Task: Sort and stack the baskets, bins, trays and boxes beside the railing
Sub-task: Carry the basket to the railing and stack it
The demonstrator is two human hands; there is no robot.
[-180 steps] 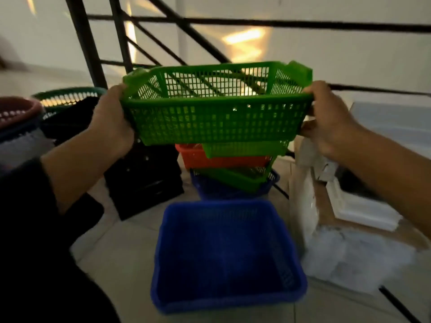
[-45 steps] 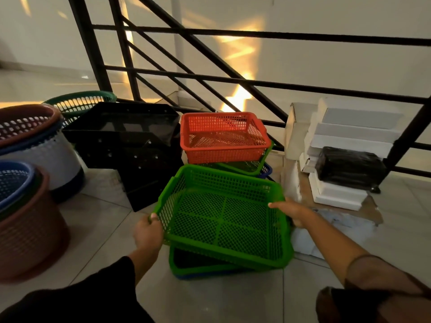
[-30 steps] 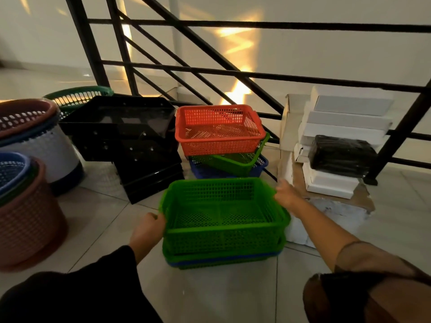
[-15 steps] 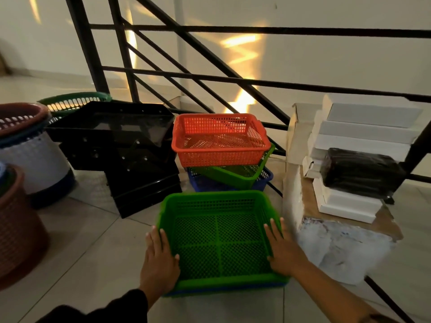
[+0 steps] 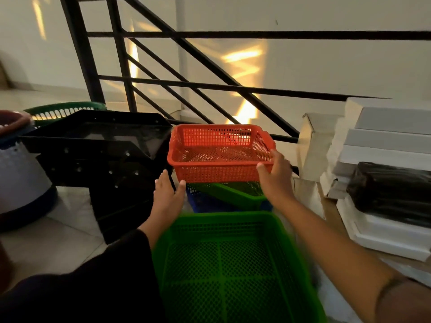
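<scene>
Both hands have left the green basket, which sits nested on the floor tiles nearest the person; they now reach the orange basket atop the stack by the railing; left hand open at its near-left corner, right hand fingers spread on its right edge; the next lift looks imminent.

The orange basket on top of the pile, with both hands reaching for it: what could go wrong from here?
1. The orange basket sits on a tilted green basket; lifting it may shift that pile.
2. The left hand is open and below the corner, while the right hand is only at the edge, so a one-sided lift could tip the basket.
</scene>
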